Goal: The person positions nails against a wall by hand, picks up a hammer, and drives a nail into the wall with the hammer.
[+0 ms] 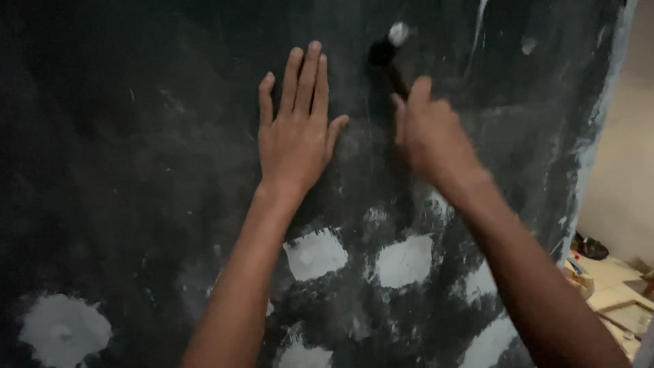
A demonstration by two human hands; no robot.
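My left hand lies flat on a large black painted board, fingers spread and pointing up. My right hand, a little blurred, grips the handle of a hammer. The hammer's dark head with a pale round face is up near the board's top, just right of my left fingertips. The board carries several white filler patches lower down.
The board's pale right edge runs top to bottom. Beyond it at the lower right, light wooden boards and small items lie on the floor. A light wall stands behind.
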